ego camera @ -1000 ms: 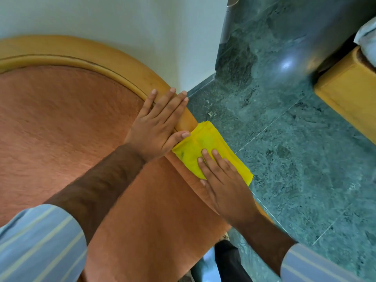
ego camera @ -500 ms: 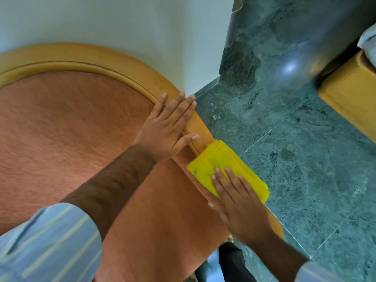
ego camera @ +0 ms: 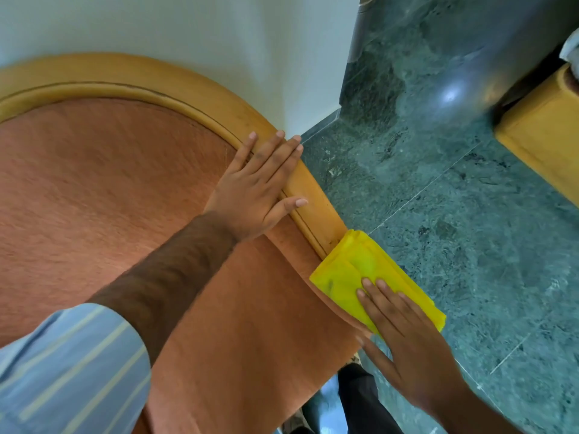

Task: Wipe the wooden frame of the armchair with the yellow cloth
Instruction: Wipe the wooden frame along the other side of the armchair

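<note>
Hands work along the curved wooden frame [ego camera: 194, 95] of the armchair, which I take as the mark for everything else. That frame arcs over the orange upholstery [ego camera: 103, 189] and then runs down its right edge, a pale rim with a thin groove on its inner side.

The left hand [ego camera: 253, 195] lies flat where frame meets upholstery, fingers straight and together, thumb spread out across the rim; it grips nothing, only presses. Its forearm crosses the upholstery from a blue striped sleeve [ego camera: 69, 368].

Lower along the same rim, the right hand [ego camera: 404, 339] presses the folded yellow cloth [ego camera: 360, 270] down onto the frame. The fingers are laid out flat over the cloth's near half rather than curled round it (whether the thumb hooks under the cloth's edge I cannot tell). The cloth covers the full width of the rim there, and its outer fold overhangs the frame's outer edge above the floor. A bare stretch of rim shows between the left thumb and the cloth's upper end.

Beyond the frame's outer edge lies open green marble floor [ego camera: 470, 245], with nothing standing close to the cloth. A white wall [ego camera: 219, 36] stands just behind the top of the arc, its corner ending near the left fingertips. Well apart from the frame, across the floor, sits a yellow wooden piece of furniture [ego camera: 545, 145].
</note>
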`<action>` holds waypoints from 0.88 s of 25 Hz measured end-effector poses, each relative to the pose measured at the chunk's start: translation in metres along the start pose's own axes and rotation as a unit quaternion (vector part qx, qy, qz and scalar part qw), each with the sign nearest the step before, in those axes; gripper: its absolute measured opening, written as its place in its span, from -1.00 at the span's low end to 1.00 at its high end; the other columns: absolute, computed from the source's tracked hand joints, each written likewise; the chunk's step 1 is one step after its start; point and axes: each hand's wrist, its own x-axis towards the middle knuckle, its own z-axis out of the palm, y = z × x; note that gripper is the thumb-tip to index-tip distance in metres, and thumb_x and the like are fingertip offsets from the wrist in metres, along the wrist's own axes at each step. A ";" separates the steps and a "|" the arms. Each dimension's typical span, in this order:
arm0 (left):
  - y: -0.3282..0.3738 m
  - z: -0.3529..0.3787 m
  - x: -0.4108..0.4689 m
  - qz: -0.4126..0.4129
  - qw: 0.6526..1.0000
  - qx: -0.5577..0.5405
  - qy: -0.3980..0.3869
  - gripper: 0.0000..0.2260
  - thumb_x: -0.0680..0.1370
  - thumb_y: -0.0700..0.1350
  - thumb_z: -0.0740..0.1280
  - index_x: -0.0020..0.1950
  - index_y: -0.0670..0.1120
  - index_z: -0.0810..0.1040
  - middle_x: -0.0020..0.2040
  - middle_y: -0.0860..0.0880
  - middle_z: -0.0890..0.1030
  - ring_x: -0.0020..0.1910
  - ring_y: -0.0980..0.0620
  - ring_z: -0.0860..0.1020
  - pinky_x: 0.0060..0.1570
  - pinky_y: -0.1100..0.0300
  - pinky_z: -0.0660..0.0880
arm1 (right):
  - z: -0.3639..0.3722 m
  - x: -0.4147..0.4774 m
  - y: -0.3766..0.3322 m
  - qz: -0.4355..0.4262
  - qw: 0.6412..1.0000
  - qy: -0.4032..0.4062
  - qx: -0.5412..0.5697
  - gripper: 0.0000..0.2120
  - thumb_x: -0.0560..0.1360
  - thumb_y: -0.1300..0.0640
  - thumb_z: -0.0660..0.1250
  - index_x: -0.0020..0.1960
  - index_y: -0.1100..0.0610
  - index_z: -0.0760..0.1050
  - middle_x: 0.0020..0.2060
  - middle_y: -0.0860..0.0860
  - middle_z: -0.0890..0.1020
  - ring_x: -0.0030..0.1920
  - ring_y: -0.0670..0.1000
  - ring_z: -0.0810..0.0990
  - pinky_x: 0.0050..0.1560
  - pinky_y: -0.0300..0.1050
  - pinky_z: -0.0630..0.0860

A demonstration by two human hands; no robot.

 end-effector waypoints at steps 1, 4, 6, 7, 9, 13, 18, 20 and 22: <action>0.001 -0.001 0.000 -0.004 1.000 -0.004 -0.001 -0.26 0.67 0.33 -0.17 0.68 -0.14 0.11 0.69 -0.08 0.19 0.69 -0.10 0.09 0.64 -0.23 0.05 | 0.001 0.013 -0.006 0.016 1.000 0.008 0.001 -0.39 0.71 -0.26 0.03 0.65 0.03 0.18 0.68 -0.07 0.17 0.67 0.00 0.15 0.62 0.06 0.18; 0.002 -0.003 0.001 -0.008 1.000 -0.013 0.005 -0.27 0.67 0.33 -0.16 0.67 -0.15 0.15 0.68 -0.08 0.23 0.68 -0.10 0.12 0.64 -0.23 0.07 | -0.001 0.088 -0.033 0.047 0.997 0.052 0.032 -0.37 0.69 -0.23 0.12 0.65 0.05 0.18 0.67 -0.02 0.19 0.68 0.02 0.11 0.63 0.07 0.20; 0.003 -0.004 0.003 -0.007 1.000 -0.011 0.006 -0.27 0.68 0.32 -0.15 0.66 -0.14 0.17 0.68 -0.08 0.24 0.68 -0.10 0.13 0.64 -0.23 0.07 | -0.003 0.124 -0.035 0.042 0.994 0.076 0.069 -0.35 0.67 -0.17 0.24 0.66 0.07 0.16 0.67 0.00 0.19 0.69 0.04 0.09 0.63 0.09 0.23; 0.002 -0.004 0.003 -0.007 1.000 -0.011 0.003 -0.28 0.68 0.32 -0.15 0.66 -0.14 0.16 0.68 -0.08 0.23 0.68 -0.10 0.13 0.64 -0.23 0.07 | -0.003 0.129 -0.030 0.029 0.993 0.083 0.079 -0.34 0.67 -0.15 0.26 0.66 0.07 0.16 0.67 0.00 0.19 0.69 0.03 0.09 0.62 0.11 0.25; 0.000 -0.003 0.001 -0.005 1.000 -0.015 -0.007 -0.27 0.68 0.33 -0.16 0.67 -0.14 0.14 0.68 -0.08 0.22 0.68 -0.10 0.11 0.64 -0.22 0.05 | 0.003 0.104 -0.015 0.004 0.995 0.073 0.070 -0.38 0.68 -0.14 0.24 0.65 0.06 0.19 0.67 -0.01 0.20 0.69 0.02 0.10 0.59 0.12 0.30; -0.002 -0.006 0.001 0.007 1.000 0.005 -0.021 -0.27 0.67 0.33 -0.18 0.68 -0.14 0.10 0.69 -0.09 0.18 0.69 -0.10 0.08 0.64 -0.22 0.04 | 0.003 0.022 0.007 -0.031 0.999 0.032 -0.002 -0.43 0.72 -0.21 0.06 0.65 0.02 0.19 0.68 -0.08 0.15 0.68 -0.02 0.11 0.55 0.09 0.27; 0.005 -0.005 0.002 -0.019 1.000 -0.004 -0.014 -0.27 0.67 0.32 -0.18 0.67 -0.15 0.13 0.68 -0.09 0.21 0.69 -0.11 0.09 0.63 -0.25 0.05 | -0.006 0.099 -0.032 0.001 0.997 0.065 0.030 -0.40 0.69 -0.23 0.09 0.63 0.06 0.25 0.65 -0.02 0.25 0.67 0.04 0.14 0.62 0.11 0.26; 0.004 -0.006 0.004 -0.018 1.000 -0.003 -0.011 -0.28 0.68 0.31 -0.18 0.67 -0.14 0.15 0.68 -0.09 0.24 0.68 -0.11 0.11 0.63 -0.25 0.07 | -0.008 0.139 -0.046 0.001 0.996 0.080 0.043 -0.38 0.69 -0.23 0.08 0.65 0.06 0.18 0.67 -0.02 0.19 0.69 0.04 0.08 0.66 0.05 0.10; 0.003 -0.007 0.004 -0.014 1.000 -0.008 -0.018 -0.29 0.68 0.30 -0.17 0.66 -0.14 0.16 0.68 -0.10 0.24 0.68 -0.10 0.12 0.63 -0.25 0.08 | -0.005 0.141 -0.041 -0.009 0.995 0.084 0.046 -0.38 0.70 -0.22 0.08 0.66 0.06 0.14 0.68 -0.02 0.15 0.69 0.02 0.04 0.67 0.03 0.06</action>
